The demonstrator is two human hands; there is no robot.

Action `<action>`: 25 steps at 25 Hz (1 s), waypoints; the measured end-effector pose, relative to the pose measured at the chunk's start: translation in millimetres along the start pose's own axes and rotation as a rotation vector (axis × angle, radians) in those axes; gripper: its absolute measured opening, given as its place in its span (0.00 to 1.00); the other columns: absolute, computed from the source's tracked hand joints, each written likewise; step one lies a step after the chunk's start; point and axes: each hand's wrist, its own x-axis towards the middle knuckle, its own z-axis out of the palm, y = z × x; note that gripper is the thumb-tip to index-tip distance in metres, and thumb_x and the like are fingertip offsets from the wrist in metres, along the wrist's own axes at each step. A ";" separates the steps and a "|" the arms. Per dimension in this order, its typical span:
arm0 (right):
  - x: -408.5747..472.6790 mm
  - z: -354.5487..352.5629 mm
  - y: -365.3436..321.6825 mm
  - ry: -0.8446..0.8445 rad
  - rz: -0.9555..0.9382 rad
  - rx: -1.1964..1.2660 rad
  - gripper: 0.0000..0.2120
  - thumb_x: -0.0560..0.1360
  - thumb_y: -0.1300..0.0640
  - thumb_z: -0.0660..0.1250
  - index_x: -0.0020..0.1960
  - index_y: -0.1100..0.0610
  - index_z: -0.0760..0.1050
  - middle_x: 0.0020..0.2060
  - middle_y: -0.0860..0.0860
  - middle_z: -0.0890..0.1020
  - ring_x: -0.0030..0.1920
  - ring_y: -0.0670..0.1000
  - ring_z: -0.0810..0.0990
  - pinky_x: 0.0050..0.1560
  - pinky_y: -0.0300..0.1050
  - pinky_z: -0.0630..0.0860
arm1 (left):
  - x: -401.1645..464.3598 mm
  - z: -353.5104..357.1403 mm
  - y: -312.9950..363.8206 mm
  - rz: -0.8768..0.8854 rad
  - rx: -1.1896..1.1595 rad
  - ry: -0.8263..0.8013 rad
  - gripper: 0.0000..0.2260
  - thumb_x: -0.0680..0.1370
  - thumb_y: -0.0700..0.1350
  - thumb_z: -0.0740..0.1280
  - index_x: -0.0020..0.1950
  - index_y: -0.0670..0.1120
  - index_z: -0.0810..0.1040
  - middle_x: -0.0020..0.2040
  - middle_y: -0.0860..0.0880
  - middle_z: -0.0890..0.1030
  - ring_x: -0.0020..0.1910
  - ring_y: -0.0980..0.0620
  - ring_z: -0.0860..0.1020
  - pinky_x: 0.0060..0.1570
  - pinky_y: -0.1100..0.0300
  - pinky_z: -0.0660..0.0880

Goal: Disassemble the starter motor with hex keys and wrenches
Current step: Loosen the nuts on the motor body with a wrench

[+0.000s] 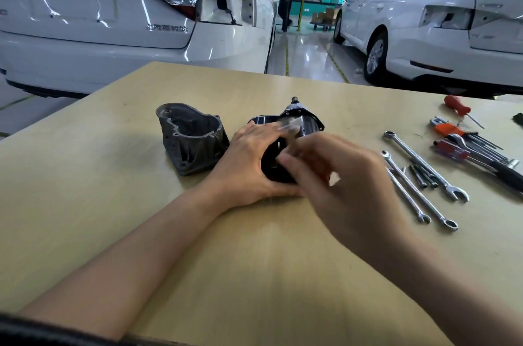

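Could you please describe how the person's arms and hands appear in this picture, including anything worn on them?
Both forearms are bare as far as the frame shows: no sleeves, gloves, watch or rings are visible. The left hand is fairly sharp, with short nails. The right hand is motion-blurred, so fine details cannot be told. A dark edge, possibly clothing, crosses the bottom left corner.

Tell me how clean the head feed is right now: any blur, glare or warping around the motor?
Head view: the right hand is motion-blurred, smearing over the starter motor; the left hand, gripping the motor, is sharper; the detached grey housing and the wrenches are crisp; glare streaks the white car and the floor; wide-angle distortion bends the table edge.
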 end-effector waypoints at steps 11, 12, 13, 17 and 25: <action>-16.4 -9.8 18.3 0.318 1.132 1.116 0.08 0.78 0.64 0.60 0.42 0.62 0.75 0.26 0.54 0.77 0.23 0.48 0.76 0.24 0.36 0.73 | -2.3 1.9 2.5 0.026 -0.019 0.071 0.40 0.59 0.54 0.82 0.68 0.49 0.74 0.71 0.54 0.72 0.69 0.60 0.68 0.72 0.46 0.60; -16.8 -9.1 17.8 0.319 1.117 1.127 0.08 0.78 0.63 0.61 0.42 0.63 0.75 0.26 0.54 0.78 0.24 0.48 0.77 0.25 0.36 0.74 | -2.1 2.2 2.4 0.028 -0.018 0.074 0.40 0.59 0.54 0.82 0.68 0.49 0.74 0.71 0.54 0.72 0.69 0.59 0.68 0.72 0.46 0.60; -17.7 -8.6 17.7 0.324 1.104 1.129 0.07 0.78 0.63 0.61 0.43 0.63 0.75 0.27 0.55 0.79 0.25 0.48 0.78 0.26 0.37 0.75 | -2.0 2.5 2.1 0.028 -0.019 0.075 0.40 0.59 0.54 0.82 0.68 0.49 0.74 0.71 0.54 0.72 0.70 0.59 0.68 0.72 0.46 0.60; -19.7 -5.9 20.1 0.346 1.060 1.098 0.05 0.77 0.63 0.63 0.45 0.64 0.76 0.29 0.57 0.81 0.28 0.51 0.81 0.28 0.39 0.77 | -1.9 1.8 1.3 0.023 -0.027 0.078 0.40 0.59 0.54 0.82 0.69 0.50 0.73 0.71 0.54 0.71 0.69 0.60 0.67 0.72 0.46 0.59; -23.4 -3.5 16.6 0.287 0.830 0.820 0.05 0.77 0.62 0.66 0.46 0.64 0.78 0.31 0.57 0.82 0.30 0.53 0.82 0.32 0.41 0.78 | -2.0 2.1 2.1 0.022 -0.020 0.073 0.39 0.60 0.54 0.82 0.68 0.50 0.73 0.71 0.55 0.71 0.70 0.60 0.67 0.73 0.47 0.58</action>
